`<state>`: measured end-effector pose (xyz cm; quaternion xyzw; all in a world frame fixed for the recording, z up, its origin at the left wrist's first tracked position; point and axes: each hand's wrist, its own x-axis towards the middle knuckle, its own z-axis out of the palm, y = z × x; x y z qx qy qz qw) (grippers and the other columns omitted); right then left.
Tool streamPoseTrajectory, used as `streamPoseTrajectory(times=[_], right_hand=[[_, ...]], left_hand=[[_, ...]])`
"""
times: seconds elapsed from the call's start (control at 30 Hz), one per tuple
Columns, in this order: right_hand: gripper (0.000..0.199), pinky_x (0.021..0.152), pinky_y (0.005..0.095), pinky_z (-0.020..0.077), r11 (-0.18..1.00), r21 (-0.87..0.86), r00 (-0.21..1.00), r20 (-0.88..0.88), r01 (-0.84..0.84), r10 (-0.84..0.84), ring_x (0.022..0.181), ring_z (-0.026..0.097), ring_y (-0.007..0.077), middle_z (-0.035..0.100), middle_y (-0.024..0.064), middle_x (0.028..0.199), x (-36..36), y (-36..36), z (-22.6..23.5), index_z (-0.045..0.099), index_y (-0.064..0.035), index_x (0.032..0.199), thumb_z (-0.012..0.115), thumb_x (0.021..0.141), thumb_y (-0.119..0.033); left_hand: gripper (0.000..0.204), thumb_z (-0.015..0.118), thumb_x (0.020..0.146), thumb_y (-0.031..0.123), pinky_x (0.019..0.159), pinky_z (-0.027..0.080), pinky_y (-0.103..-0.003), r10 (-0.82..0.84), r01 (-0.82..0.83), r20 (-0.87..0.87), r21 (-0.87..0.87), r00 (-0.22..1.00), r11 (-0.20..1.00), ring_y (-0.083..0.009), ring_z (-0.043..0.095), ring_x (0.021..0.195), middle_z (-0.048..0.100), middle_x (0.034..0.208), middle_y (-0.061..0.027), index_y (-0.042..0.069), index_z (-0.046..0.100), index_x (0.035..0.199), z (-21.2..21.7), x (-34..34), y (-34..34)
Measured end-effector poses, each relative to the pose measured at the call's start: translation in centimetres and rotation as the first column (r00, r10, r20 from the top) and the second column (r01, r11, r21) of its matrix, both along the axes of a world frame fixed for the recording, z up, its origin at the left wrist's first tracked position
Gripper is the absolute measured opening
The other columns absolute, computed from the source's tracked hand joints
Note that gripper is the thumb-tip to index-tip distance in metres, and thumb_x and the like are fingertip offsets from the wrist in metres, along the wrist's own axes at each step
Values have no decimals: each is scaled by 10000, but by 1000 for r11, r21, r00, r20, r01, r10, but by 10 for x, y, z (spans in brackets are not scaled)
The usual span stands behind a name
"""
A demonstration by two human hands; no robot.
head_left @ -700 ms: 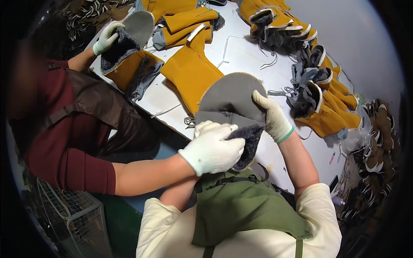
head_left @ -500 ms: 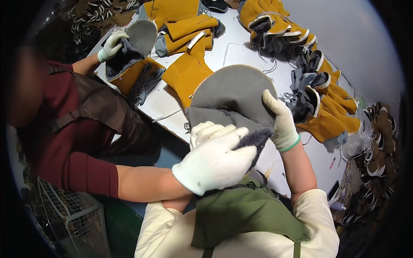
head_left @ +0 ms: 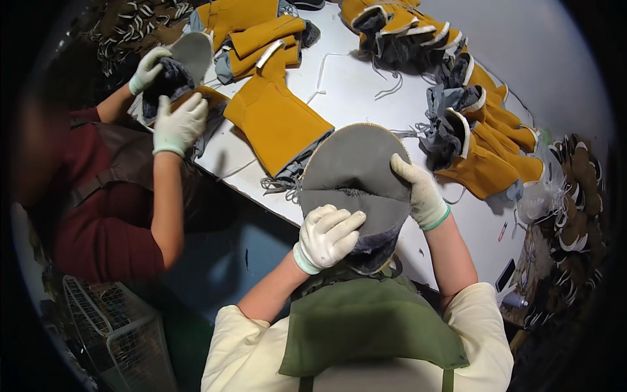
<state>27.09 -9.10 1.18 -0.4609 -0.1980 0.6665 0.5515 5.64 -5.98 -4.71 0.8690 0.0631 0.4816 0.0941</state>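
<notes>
Before my body, above the table's near edge, is a rounded grey fur-lined piece (head_left: 356, 153) with a stitched, light-coloured rim. A slit crosses its middle, and dark fur shows in the slit and at the lower end. My right hand (head_left: 421, 196), in a white glove, grips its right edge, thumb on the grey face and the other fingers mostly hidden behind. My left hand (head_left: 331, 236), also gloved, holds the lower left part, with bent fingers over the grey face; its thumb is hard to make out. Beyond the piece lies a mustard boot upper (head_left: 277, 124).
At left a co-worker's gloved hands (head_left: 179, 124) handle a similar fur-lined piece (head_left: 194, 55). Several mustard uppers (head_left: 499, 153) line the white table's (head_left: 353, 85) right side; others are stacked at the back (head_left: 268, 42). A wire basket (head_left: 124, 326) stands lower left.
The co-worker's near hand has left the grey piece and moved back to the left. My left hand, partly covered before, now shows on the piece. My view has shifted slightly.
</notes>
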Motion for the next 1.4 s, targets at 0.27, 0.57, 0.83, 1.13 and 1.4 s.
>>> streamPoseTrajectory(times=[0.27,0.57,0.83,1.13,1.4], right_hand=[[594,1018,380,455,995,101,993,-115,21,-9,1194,552,243,550,155,1317,14,-42,-25,431,6,1391,479,1002,-441],[677,1083,416,399,967,246,847,-526,74,69,1276,498,270,509,173,1383,43,-60,-78,403,5,1426,284,1028,-530],[516,1060,386,429,988,11,915,-376,-151,144,1216,548,254,564,169,1315,53,-30,-122,470,14,1374,347,1042,-362],[470,1042,377,447,942,297,853,-440,-156,280,1200,559,247,566,165,1310,30,-57,-105,476,6,1368,380,1030,-306],[434,1026,370,464,906,394,846,-423,-151,325,1185,569,241,568,162,1305,14,-49,-105,481,-2,1363,410,1019,-257]], left_hand=[[253,604,585,111,589,470,-344,83,-82,30,-21,996,996,-261,602,789,679,1027,-145,46,477,794,9,17,-28],[219,607,634,141,500,440,-296,-18,18,-32,2,999,1000,-234,628,758,688,986,-153,62,469,785,12,19,-54],[248,632,610,113,455,409,-295,-140,141,-9,37,990,989,-250,623,698,683,991,-190,58,495,809,22,29,-68],[289,650,698,88,631,453,-328,-47,70,-139,165,989,984,-225,578,872,663,1056,-132,51,540,963,30,26,-63],[301,655,658,107,645,425,-322,151,-123,-201,141,968,982,-196,543,837,667,988,-68,66,608,952,42,26,-57]])
